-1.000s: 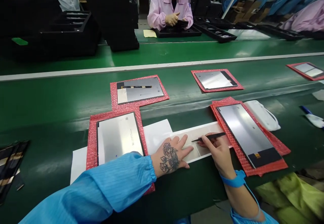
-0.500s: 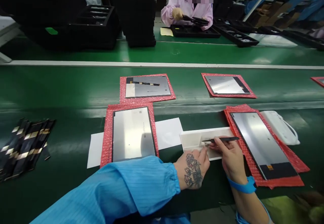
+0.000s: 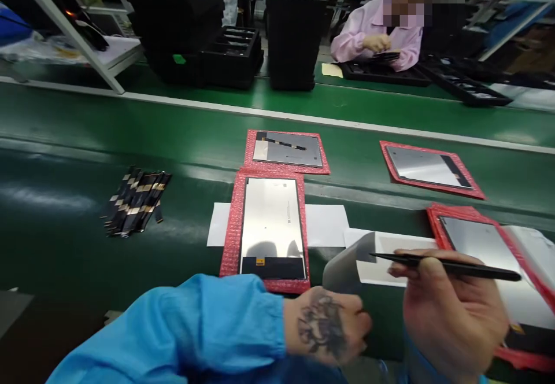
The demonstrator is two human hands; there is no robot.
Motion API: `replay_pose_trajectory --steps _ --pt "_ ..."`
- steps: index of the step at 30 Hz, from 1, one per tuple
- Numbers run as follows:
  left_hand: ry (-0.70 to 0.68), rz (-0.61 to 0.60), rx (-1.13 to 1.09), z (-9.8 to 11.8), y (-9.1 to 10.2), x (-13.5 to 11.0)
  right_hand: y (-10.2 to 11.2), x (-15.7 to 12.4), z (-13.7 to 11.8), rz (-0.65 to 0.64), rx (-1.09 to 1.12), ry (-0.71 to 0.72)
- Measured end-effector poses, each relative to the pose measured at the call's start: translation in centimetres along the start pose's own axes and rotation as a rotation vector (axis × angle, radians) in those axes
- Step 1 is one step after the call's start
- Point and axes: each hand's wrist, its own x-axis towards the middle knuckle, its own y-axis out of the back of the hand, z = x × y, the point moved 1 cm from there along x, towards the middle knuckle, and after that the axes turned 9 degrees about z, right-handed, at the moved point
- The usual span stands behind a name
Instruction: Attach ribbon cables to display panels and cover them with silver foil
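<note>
Black tweezers (image 3: 451, 265) are held in my right hand (image 3: 455, 309), their tip pointing left. The tip meets the edge of a curled, greyish sheet (image 3: 349, 264), raised from a white strip (image 3: 385, 274). My left hand (image 3: 327, 323), tattooed and below a blue sleeve, is closed just under the curled sheet. Its fingertips are hidden, so what it grips cannot be made out. Left of the hands, a display panel (image 3: 273, 216) lies on red bubble wrap (image 3: 233, 239). A second panel (image 3: 472, 239) is partly behind my right hand.
Black flex cables (image 3: 139, 202) lie piled at left. Farther back are a panel with a cable on it (image 3: 286, 155) and another panel (image 3: 425, 167). Black trays (image 3: 292, 37) are stacked beyond the white rail (image 3: 260, 112). A person in pink (image 3: 359, 31) sits opposite.
The view has shifted left and the hands have come closer to the camera. The sheet now curls up from the white strip. My right hand has moved right with the tweezers.
</note>
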Motion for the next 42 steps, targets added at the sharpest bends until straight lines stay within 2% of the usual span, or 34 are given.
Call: replay_pose_trajectory --steps 2,3,5,6,8,10,12,16,21,25,29,34,38,42 --pt "0.311 0.13 -0.365 -0.7 1.2 -4.2 -0.6 -1.3 1.2 -0.056 -0.025 -0.051" --pt "0.5 0.248 -0.527 -1.2 1.6 -6.1 -0.8 -2.1 1.8 -0.078 -0.042 -0.068" --pt "0.852 0.512 -0.694 -2.3 2.0 -9.0 -1.2 -3.4 2.8 -0.115 -0.076 -0.096" --pt "0.956 0.623 -0.731 -2.9 2.1 -9.9 -1.3 -4.0 3.2 -0.128 -0.09 -0.109" --pt "1.033 0.787 -0.777 -3.8 2.1 -10.7 -1.6 -4.9 3.6 -0.147 -0.103 -0.126" --pt "1.027 0.893 -0.839 -4.6 2.1 -10.7 -1.9 -5.5 3.7 -0.159 -0.095 -0.135" --pt "0.996 0.94 -0.938 -5.2 2.4 -10.3 -2.2 -5.9 3.7 -0.164 -0.082 -0.14" --pt "0.984 0.891 -1.093 -5.7 3.4 -10.0 -2.6 -6.2 3.4 -0.164 -0.049 -0.143" --pt "0.976 0.837 -1.081 -5.6 4.6 -10.5 -2.7 -6.3 3.4 -0.17 -0.035 -0.165" --pt "0.871 0.764 -0.885 -5.5 5.4 -10.8 -1.9 -6.1 4.3 -0.141 -0.062 -0.203" --pt "0.732 0.793 -0.506 -5.3 5.5 -10.8 -0.5 -6.5 6.1 -0.109 -0.12 -0.238" --pt "0.573 0.769 -0.216 -5.3 5.4 -10.6 0.5 -7.6 7.4 -0.066 -0.147 -0.268" --pt "0.468 0.727 -0.166 -5.5 6.9 -10.2 0.3 -8.1 6.0 -0.045 -0.086 -0.199" --pt "0.427 0.705 -0.143 -5.6 8.5 -9.9 0.2 -8.5 3.5 -0.099 -0.016 -0.066"
